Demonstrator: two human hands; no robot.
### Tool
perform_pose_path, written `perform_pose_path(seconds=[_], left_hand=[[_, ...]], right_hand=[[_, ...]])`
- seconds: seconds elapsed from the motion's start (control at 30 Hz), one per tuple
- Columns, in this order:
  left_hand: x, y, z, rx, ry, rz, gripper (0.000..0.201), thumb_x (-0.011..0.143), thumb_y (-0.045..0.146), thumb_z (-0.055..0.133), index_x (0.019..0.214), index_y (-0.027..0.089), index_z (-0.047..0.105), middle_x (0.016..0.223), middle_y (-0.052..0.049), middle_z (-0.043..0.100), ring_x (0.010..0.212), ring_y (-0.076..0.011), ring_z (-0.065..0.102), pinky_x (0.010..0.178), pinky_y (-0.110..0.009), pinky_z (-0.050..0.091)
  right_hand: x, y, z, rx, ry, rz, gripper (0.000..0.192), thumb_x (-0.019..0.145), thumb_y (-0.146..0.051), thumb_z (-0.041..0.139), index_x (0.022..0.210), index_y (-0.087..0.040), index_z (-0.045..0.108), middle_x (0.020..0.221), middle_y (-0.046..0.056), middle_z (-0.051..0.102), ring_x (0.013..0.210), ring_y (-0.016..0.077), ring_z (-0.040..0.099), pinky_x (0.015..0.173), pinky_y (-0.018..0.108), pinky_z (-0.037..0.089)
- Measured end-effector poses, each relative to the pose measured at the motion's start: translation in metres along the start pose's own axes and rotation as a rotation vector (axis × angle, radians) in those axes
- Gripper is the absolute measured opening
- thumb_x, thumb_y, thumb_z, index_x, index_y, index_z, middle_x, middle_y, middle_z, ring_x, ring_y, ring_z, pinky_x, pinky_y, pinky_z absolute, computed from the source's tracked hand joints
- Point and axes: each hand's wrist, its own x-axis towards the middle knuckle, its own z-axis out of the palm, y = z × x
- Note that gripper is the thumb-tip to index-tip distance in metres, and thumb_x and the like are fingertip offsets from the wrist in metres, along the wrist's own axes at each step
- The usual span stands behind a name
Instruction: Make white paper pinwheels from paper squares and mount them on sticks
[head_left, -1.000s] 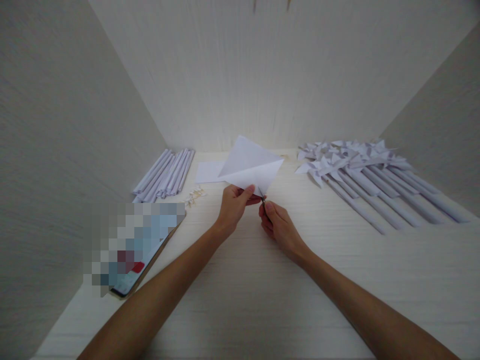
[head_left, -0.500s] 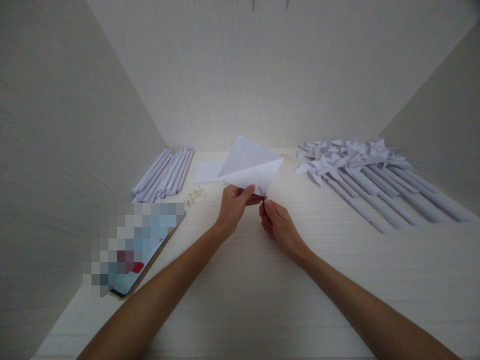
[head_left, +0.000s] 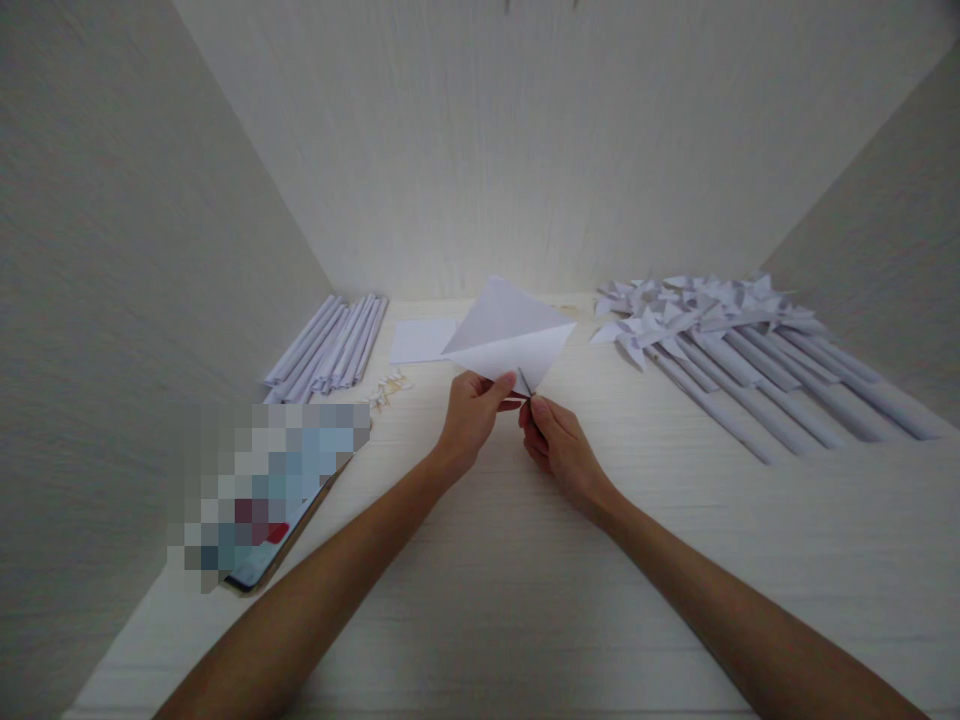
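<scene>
A white square of paper (head_left: 517, 325) with a diagonal crease is held up over the table, one corner toward me. My left hand (head_left: 471, 415) is closed on its lower left edge, thumb on top and fingers beneath. In my right hand (head_left: 553, 435) is a small pair of scissors (head_left: 525, 382); their thin dark blades lie at the paper's near corner, and the handles are mostly hidden by my fingers. Behind the square, to the left, a stack of white paper (head_left: 422, 341) lies on the table.
Rolled paper tubes (head_left: 330, 345) lie at the back left, with small cotton-tipped sticks (head_left: 390, 388) near them. A phone (head_left: 277, 560), partly blurred out, rests at the left. Several paper pinwheels (head_left: 697, 320) on rolled sticks (head_left: 757, 390) are piled at the right. Walls enclose the table (head_left: 465, 600).
Both hands and the paper have shifted slightly right. The scissors still sit at the paper's near corner, with a little more blade showing over it.
</scene>
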Motion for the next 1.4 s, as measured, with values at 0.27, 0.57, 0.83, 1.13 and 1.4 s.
perform_pose_path(seconds=[0.27, 0.57, 0.83, 1.13, 1.4], left_hand=[[-0.0004, -0.0017, 0.0006, -0.009, -0.008, -0.002, 0.020, 0.057, 0.029, 0.066, 0.052, 0.011, 0.058, 0.047, 0.002, 0.056, 0.048, -0.0109, 0.057, 0.057, -0.027, 0.052], [-0.0009, -0.0038, 0.0003, -0.019, -0.021, -0.006, 0.019, 0.057, 0.029, 0.066, 0.060, 0.011, 0.062, 0.053, 0.000, 0.060, 0.053, -0.0128, 0.059, 0.057, -0.028, 0.053], [-0.0008, -0.0029, 0.0000, -0.038, -0.022, -0.012, 0.018, 0.056, 0.028, 0.066, 0.059, 0.011, 0.061, 0.053, 0.000, 0.060, 0.052, -0.0120, 0.058, 0.056, -0.027, 0.053], [-0.0018, -0.0043, -0.0001, -0.042, -0.009, -0.040, 0.021, 0.055, 0.030, 0.067, 0.056, 0.010, 0.059, 0.051, 0.001, 0.057, 0.051, -0.0115, 0.057, 0.057, -0.028, 0.052], [0.0067, -0.0030, -0.0046, -0.124, 0.101, -0.026, 0.023, 0.052, 0.030, 0.068, 0.065, 0.012, 0.059, 0.060, 0.001, 0.060, 0.054, -0.0087, 0.055, 0.053, -0.024, 0.051]], right_hand=[[-0.0005, -0.0016, 0.0003, 0.018, 0.002, 0.010, 0.033, 0.075, -0.047, 0.044, 0.060, -0.018, 0.042, 0.040, -0.010, 0.026, 0.033, 0.0028, 0.021, 0.032, 0.017, 0.015], [0.0006, 0.0005, -0.0013, 0.025, -0.022, -0.008, 0.035, 0.075, -0.049, 0.045, 0.061, -0.018, 0.042, 0.040, -0.011, 0.026, 0.032, 0.0026, 0.019, 0.031, 0.017, 0.014], [0.0006, 0.0013, -0.0026, -0.013, -0.023, -0.021, 0.034, 0.077, -0.047, 0.043, 0.060, -0.018, 0.041, 0.042, -0.010, 0.026, 0.033, 0.0029, 0.021, 0.031, 0.016, 0.015], [0.0011, 0.0026, -0.0023, -0.074, 0.001, -0.039, 0.035, 0.078, -0.047, 0.042, 0.059, -0.018, 0.040, 0.042, -0.009, 0.025, 0.034, 0.0039, 0.021, 0.032, 0.017, 0.015], [0.0014, 0.0044, -0.0049, -0.155, 0.003, -0.062, 0.034, 0.080, -0.046, 0.039, 0.059, -0.019, 0.041, 0.042, -0.009, 0.026, 0.035, 0.0045, 0.022, 0.033, 0.018, 0.016]])
